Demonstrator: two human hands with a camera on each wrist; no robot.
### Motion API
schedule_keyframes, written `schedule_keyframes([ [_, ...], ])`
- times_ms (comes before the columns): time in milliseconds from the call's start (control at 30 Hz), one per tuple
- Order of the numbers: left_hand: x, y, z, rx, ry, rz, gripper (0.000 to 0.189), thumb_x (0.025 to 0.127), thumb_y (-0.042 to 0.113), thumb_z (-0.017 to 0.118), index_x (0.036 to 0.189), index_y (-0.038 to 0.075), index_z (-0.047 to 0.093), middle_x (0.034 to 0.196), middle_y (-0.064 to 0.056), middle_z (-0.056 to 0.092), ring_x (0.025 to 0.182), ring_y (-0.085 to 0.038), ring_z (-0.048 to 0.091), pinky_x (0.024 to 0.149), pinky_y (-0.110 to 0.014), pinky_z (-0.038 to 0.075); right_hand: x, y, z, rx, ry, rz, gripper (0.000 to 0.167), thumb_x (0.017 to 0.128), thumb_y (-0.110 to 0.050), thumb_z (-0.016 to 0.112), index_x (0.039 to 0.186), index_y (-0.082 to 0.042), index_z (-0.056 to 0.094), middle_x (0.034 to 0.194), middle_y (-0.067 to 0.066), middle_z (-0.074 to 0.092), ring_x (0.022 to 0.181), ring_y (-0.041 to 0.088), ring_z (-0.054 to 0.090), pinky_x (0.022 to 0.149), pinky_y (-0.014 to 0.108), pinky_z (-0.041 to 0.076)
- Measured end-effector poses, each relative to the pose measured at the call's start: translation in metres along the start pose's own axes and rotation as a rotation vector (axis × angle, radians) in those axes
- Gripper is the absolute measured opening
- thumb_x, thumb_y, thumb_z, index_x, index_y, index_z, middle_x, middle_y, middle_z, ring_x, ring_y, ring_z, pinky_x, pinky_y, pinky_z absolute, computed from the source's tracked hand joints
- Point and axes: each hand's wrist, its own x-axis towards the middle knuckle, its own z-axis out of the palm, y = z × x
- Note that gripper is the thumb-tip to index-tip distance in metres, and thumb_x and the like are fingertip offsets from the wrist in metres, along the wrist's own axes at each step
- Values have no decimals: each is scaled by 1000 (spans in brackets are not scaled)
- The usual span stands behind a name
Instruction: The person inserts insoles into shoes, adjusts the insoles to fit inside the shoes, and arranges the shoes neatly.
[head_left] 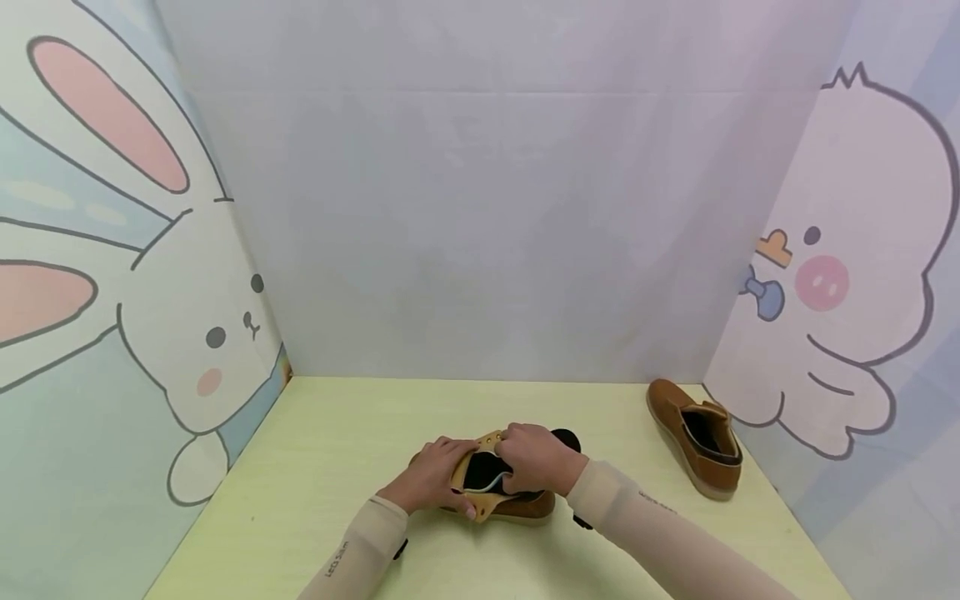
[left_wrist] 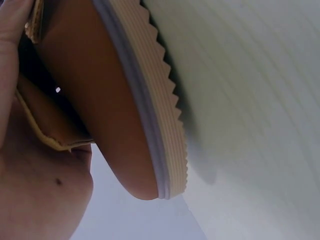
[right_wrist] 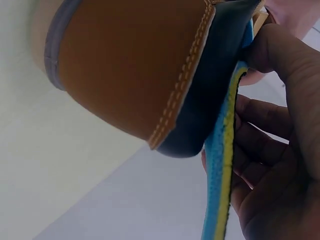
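A brown leather shoe [head_left: 534, 508] with a light ridged sole sits on the table before me, its tan-lined flaps spread apart. My left hand [head_left: 429, 477] grips the shoe at its opening, thumb on the near flap and fingers at the far one. In my right hand [head_left: 542, 458] is a black-topped insole [head_left: 567, 438], pinched between thumb and fingers. Part of the insole lies inside the shoe opening, while its other end sticks out past the heel. The right wrist view shows the insole's blue and yellow layers [right_wrist: 220, 165] beside the dark heel collar [right_wrist: 200, 100].
A second brown shoe [head_left: 693, 437] stands at the right back of the pale yellow table [head_left: 337, 417]. A grey back wall [head_left: 480, 208] and side panels with a cartoon rabbit [head_left: 202, 333] and a chick-like figure [head_left: 847, 250] enclose the table.
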Motion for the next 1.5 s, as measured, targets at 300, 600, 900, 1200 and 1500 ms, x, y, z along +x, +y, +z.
schedule_keyframes([
  [300, -2, 0, 2, -33, 9, 13, 112, 65, 78, 74, 153, 15, 43, 147, -1, 52, 126, -23, 49, 101, -50, 44, 5, -8, 4, 33, -3, -2, 18, 80, -29, 83, 84, -16, 72, 73, -8, 55, 67, 8, 49, 56, 25, 44],
  [600, -2, -1, 1, -16, 12, 20, 113, 65, 79, 73, 154, 16, 43, 148, 1, 51, 128, -22, 49, 103, -49, 44, 12, -14, 10, 46, -4, 12, 21, 83, -33, 82, 91, -15, 75, 86, -5, 66, 83, 11, 61, 63, 25, 50],
  [900, -1, 0, 0, -11, 14, 23, 112, 66, 79, 72, 154, 17, 42, 149, 1, 51, 128, -22, 49, 103, -50, 43, 19, -18, 14, 87, -14, 26, 21, 86, -33, 81, 93, -15, 74, 88, -5, 66, 85, 10, 61, 67, 24, 52],
  [1200, -2, 1, 0, -24, -13, 8, 112, 68, 78, 71, 158, 21, 37, 151, 2, 48, 131, -23, 47, 105, -51, 41, 27, -25, 18, 146, -10, 16, 19, 87, -30, 81, 97, -15, 75, 103, -4, 72, 93, 12, 66, 89, 32, 54],
  [1500, -2, 0, -1, -36, -18, 2, 111, 67, 76, 73, 156, 18, 39, 151, 1, 48, 132, -22, 46, 106, -52, 40, 33, -28, 22, 141, -7, 33, 18, 88, -33, 81, 90, -18, 72, 82, -10, 67, 78, 7, 63, 99, 39, 50],
])
